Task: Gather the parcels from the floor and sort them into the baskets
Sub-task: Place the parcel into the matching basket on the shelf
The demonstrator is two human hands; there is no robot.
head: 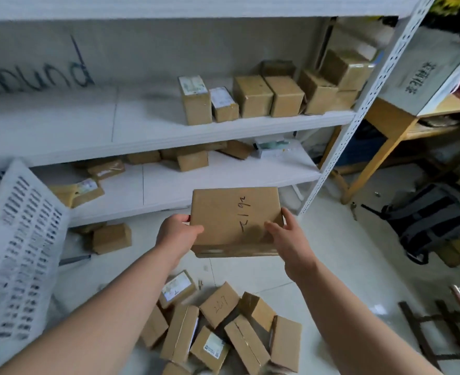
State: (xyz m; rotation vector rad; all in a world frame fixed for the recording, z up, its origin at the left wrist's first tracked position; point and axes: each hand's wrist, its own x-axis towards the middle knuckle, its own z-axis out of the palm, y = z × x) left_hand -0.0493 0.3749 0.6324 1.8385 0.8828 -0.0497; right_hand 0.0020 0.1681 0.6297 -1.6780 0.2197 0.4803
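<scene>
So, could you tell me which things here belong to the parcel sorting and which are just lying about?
Part of the job: held parcel, gripped by the left hand and right hand; pile of parcels on the floor; white slotted basket.

Just lying about: grey backpack; wooden side table; boxes on the white shelving, as far as this view tells.

The one head-worn camera is looking forward and down, facing the white shelves (223, 125) and taking in the floor (345, 266) beneath. It is sitting close above the left hand (176, 231) and right hand (291, 235), which are gripping a parcel (234, 220) mid-frame. Its wide lens is bowing straight edges.
</scene>
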